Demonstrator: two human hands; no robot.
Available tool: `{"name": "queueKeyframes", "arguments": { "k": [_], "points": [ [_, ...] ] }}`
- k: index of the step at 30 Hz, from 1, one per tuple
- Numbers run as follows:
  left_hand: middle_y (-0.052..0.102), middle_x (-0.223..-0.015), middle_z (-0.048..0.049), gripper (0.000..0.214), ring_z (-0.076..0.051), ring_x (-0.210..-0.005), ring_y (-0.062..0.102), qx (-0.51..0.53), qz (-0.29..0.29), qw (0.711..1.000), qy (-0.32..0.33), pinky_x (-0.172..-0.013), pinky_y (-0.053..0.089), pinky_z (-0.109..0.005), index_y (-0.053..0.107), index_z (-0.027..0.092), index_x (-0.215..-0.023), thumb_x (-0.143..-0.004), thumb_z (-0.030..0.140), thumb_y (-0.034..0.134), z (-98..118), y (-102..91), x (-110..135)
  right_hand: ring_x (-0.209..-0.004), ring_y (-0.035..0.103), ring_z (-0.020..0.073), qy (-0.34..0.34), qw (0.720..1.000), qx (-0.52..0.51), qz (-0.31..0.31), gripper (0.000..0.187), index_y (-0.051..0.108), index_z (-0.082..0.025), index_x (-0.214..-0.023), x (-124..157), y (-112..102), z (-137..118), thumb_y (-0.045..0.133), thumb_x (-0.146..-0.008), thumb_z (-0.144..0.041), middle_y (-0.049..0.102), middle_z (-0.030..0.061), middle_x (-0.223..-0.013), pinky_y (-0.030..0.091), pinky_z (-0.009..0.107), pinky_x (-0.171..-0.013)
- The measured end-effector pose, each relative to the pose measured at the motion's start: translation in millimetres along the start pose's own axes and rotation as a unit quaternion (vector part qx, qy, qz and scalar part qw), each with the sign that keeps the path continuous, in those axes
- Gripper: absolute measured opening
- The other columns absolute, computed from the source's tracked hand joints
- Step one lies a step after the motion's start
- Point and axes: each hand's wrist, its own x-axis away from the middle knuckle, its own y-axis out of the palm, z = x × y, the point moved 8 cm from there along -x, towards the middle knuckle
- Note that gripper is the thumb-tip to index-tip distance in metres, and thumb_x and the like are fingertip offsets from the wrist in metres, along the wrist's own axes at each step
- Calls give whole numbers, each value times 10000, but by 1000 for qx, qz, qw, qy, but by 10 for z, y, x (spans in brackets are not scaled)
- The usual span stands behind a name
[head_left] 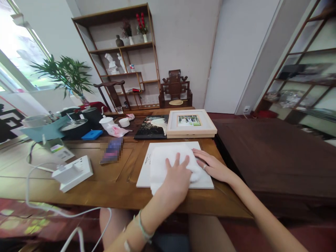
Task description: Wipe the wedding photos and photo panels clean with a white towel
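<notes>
A white cloth [164, 161] lies on a white flat board [204, 182] at the front of the wooden table [115, 189]. My left hand [177, 178] presses flat on the cloth, fingers spread. My right hand [212, 164], with a ring on one finger, rests flat on the board's right part, fingertips touching the cloth's edge. Neither hand grips anything.
Behind the board lie a light-framed picture [191, 123] and a dark painted panel [151, 127]. To the left are a white power strip [73, 172] with cables, a blurred phone [112, 150], a blue box [91, 134], cups and pots. A dark low cabinet [275, 150] stands at right.
</notes>
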Motion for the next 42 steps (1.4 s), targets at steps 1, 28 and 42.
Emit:
{"name": "queueKeyframes", "arguments": {
  "k": [1, 28, 42],
  "points": [
    [254, -1510, -65, 299, -406, -1372, 173, 5, -9, 1000, 8, -985, 265, -713, 652, 199, -1093, -876, 147, 454, 80, 57, 87, -1326, 388, 249, 0, 1000, -1, -1, 386, 551, -239, -1265, 1, -1, 2, 434, -900, -283, 491, 83, -1390, 305, 491, -1102],
    [325, -1457, -111, 365, -504, -1297, 249, 22, 113, 992, -49, -937, 275, -787, 603, 229, -1219, -883, 217, 461, 645, 245, 139, -1269, 464, 234, -21, 999, 9, 49, 393, 562, -257, -1242, -19, -10, -10, 386, -892, -226, 555, 78, -1325, 363, 491, -1068],
    [364, -1439, -178, 342, -474, -1304, 285, 8, 62, 996, -55, -926, 324, -709, 626, 141, -1148, -869, 96, 435, 3, -41, -188, -1257, 472, 265, -30, 998, 27, 41, 403, 542, -211, -1256, -25, -9, -73, 415, -874, -234, 542, 114, -1332, 364, 499, -1057]
  ]
}}
